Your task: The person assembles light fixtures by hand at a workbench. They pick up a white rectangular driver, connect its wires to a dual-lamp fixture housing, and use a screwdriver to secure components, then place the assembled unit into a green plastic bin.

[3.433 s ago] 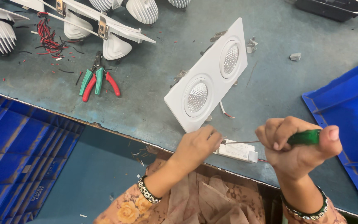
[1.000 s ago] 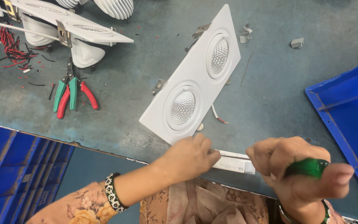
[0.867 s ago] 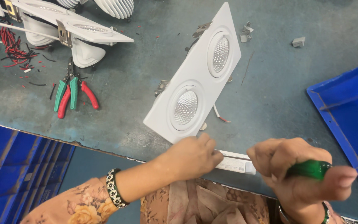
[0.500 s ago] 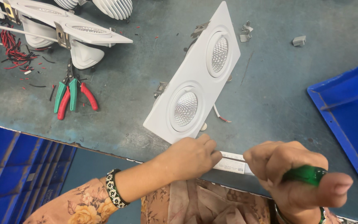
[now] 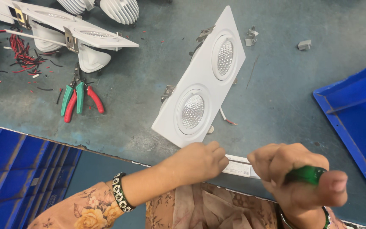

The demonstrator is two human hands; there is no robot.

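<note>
A white two-lamp downlight fixture (image 5: 200,82) lies face up and slanted on the grey worktable (image 5: 149,85). My left hand (image 5: 200,160) is curled at the table's near edge, pinching the end of a small white labelled box (image 5: 239,166). My right hand (image 5: 295,174) is a closed fist around a green tool handle (image 5: 305,174), right beside the box. The tool's tip is hidden behind my fingers. A red and white wire (image 5: 226,118) pokes out from under the fixture.
Green-handled and red-handled pliers (image 5: 78,98) lie at the left, near red wire scraps (image 5: 21,53). More white fixtures (image 5: 77,36) and finned lamp bodies (image 5: 119,8) sit at the back left. Blue bins stand at the right (image 5: 356,114) and below left (image 5: 18,174).
The view has drifted slightly, so the fixture sits a little right of where it was. Both hands stay at the table edge, gripping the box and the green handle as before.
</note>
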